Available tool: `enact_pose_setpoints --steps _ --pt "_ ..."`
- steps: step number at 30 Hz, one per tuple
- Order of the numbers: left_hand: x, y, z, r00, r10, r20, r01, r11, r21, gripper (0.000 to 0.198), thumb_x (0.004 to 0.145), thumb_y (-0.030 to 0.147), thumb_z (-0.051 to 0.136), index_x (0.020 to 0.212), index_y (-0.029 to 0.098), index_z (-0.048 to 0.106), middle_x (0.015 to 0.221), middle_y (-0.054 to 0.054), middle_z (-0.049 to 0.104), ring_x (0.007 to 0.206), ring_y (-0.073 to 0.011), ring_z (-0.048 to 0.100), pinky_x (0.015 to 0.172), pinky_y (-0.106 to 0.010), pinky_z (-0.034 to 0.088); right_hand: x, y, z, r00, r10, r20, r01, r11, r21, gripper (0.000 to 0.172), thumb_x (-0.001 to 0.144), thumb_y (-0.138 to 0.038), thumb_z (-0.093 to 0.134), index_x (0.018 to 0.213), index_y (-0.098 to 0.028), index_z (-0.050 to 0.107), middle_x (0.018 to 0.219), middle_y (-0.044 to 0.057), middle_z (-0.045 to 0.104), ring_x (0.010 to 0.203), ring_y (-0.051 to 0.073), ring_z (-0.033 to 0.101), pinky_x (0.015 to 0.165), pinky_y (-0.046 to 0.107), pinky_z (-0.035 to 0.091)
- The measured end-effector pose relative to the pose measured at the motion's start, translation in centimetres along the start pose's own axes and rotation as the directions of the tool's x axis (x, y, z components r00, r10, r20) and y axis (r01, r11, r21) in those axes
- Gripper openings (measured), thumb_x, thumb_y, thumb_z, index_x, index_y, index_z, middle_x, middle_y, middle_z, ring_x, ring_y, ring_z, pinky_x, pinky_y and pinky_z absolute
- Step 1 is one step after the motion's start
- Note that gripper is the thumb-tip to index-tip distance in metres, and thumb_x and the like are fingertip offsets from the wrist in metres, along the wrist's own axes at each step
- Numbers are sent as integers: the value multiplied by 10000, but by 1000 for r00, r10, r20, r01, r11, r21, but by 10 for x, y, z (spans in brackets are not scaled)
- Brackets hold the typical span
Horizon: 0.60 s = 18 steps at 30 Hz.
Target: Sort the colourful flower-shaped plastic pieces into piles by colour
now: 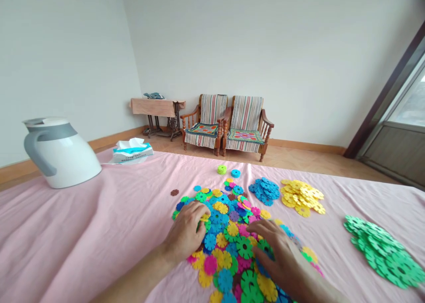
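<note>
A spread heap of notched, flower-shaped plastic discs [217,241] in blue, yellow, green, pink, purple and brown lies on the pink cloth before me. My left hand [188,228] rests on the heap's left side, fingers curled down among the discs. Its fingertips are partly hidden, with yellow and green discs beside them. Over the right side of the heap is my right hand [280,252], thumb and fingers apart, with green discs under it. I see nothing held in it.
Sorted piles of blue discs [264,191], yellow discs [302,196] and green discs [385,252] lie to the right. Small stacks, lime [222,169] and blue [235,173], stand behind the heap. A white jug [68,154] and tissue pack [133,151] stand left. Two chairs [244,117] are beyond.
</note>
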State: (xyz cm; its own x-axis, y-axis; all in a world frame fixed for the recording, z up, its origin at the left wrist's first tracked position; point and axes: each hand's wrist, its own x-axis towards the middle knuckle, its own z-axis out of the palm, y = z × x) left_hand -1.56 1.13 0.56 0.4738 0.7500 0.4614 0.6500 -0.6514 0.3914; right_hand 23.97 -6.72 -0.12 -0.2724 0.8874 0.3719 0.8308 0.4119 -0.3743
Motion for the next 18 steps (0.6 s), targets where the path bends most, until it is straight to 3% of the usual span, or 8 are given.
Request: enact_pose_setpoints --steps 3,7,10,12,15,18 --pt "0 3 -2 996 84 26 -83 996 -43 353 680 4 466 928 209 610 965 -39 632 970 -213 545 890 -364 410 0 -22 5 997 -59 47 58 998 16 462 821 -298 566 1278 -258 511 1293 82 559 1189 255 510 980 448 437" --pt "-1 6 -2 987 143 74 -138 988 -71 218 737 81 528 882 209 628 946 -38 641 945 -210 558 925 -384 394 5 -51 0 977 -170 130 159 983 91 407 796 -195 564 1201 -203 588 1274 99 581 1145 238 555 953 357 479" --pt "-1 7 -2 987 144 76 -137 987 -86 174 783 121 532 899 205 630 949 -41 646 940 -202 564 932 -385 396 8 -55 -5 965 -238 115 209 953 219 368 841 -151 491 1192 -221 578 1226 66 616 1107 174 580 932 268 482" --pt "-1 7 -3 983 168 76 -160 981 -106 174 809 140 523 923 206 636 968 -47 649 953 -201 562 931 -385 400 8 -46 -6 981 -179 74 155 953 260 323 887 -163 419 1157 -235 582 1149 53 649 1051 156 604 896 266 494" --pt "-1 12 -6 963 242 117 -225 964 -143 190 843 181 514 973 214 648 1028 -65 645 1001 -210 548 934 -389 402 5 -25 -5 1000 9 20 -13 979 204 267 893 -183 390 1019 -222 622 995 54 673 929 176 632 810 309 512" --pt "-2 19 -9 926 321 199 -290 942 -169 232 819 235 574 1040 232 644 1081 -67 632 1044 -226 529 950 -399 394 1 -9 -4 997 76 -7 -74 990 123 221 854 -200 453 984 -224 630 1012 62 654 969 209 604 842 364 481"
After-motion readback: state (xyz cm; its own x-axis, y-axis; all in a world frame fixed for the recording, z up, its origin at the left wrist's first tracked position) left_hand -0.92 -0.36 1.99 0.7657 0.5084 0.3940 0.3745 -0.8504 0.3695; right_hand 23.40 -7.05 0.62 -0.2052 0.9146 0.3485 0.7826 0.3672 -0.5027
